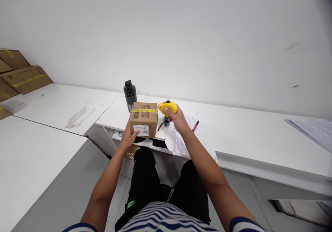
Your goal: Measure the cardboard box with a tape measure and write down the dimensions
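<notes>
My left hand (128, 136) grips the lower left corner of a small cardboard box (153, 124), its thumb on the white label (140, 130) at the front. Yellow tape (144, 110) runs across the box's top. In my right hand (178, 119) is a yellow utility knife (168, 107) with a black slider. Its tip points left and is close to the top right edge of the box; whether it touches cannot be made out. Just below the knife, a dark blue item with a black strap (166, 121) lies partly hidden on the white desk (202, 109).
Behind the box stands a dark water bottle (130, 94). Printed papers (181, 144) and a red pen (195, 126) lie right of my right hand. More sheets (311, 131) rest farther right. Taped cartons (26, 78) are stacked at the far left, and a white wall (166, 42) backs the desk.
</notes>
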A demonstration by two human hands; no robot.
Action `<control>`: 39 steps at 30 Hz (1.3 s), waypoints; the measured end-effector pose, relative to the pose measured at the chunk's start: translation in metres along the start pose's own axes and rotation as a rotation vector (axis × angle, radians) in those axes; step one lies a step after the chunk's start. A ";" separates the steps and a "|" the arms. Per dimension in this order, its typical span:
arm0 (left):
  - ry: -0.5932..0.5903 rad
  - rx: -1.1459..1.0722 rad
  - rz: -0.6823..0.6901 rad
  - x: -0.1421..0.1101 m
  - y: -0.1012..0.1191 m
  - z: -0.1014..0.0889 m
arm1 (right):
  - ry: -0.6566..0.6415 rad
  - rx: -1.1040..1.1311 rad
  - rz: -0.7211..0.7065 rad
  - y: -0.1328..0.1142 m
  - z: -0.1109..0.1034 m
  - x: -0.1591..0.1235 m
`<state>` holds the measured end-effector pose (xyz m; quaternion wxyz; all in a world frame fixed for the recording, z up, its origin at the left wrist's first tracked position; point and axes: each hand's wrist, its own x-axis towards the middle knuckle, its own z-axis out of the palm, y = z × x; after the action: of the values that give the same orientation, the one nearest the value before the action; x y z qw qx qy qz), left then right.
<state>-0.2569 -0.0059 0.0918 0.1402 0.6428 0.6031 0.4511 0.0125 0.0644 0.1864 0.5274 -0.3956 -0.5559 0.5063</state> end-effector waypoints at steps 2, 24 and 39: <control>-0.008 -0.090 -0.078 -0.007 -0.009 0.012 | -0.014 -0.174 -0.035 -0.010 0.011 0.011; 0.272 -0.708 -0.303 0.044 0.058 0.032 | -0.649 -0.857 -0.436 -0.039 0.090 0.077; 0.268 -0.578 -0.289 0.041 0.068 0.029 | -0.588 -1.080 -0.399 -0.052 0.048 0.072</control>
<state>-0.1966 0.0255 0.1418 0.2985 0.4196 0.5483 0.6590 -0.0393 0.1189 0.2538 0.1639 -0.3390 -0.9165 0.1349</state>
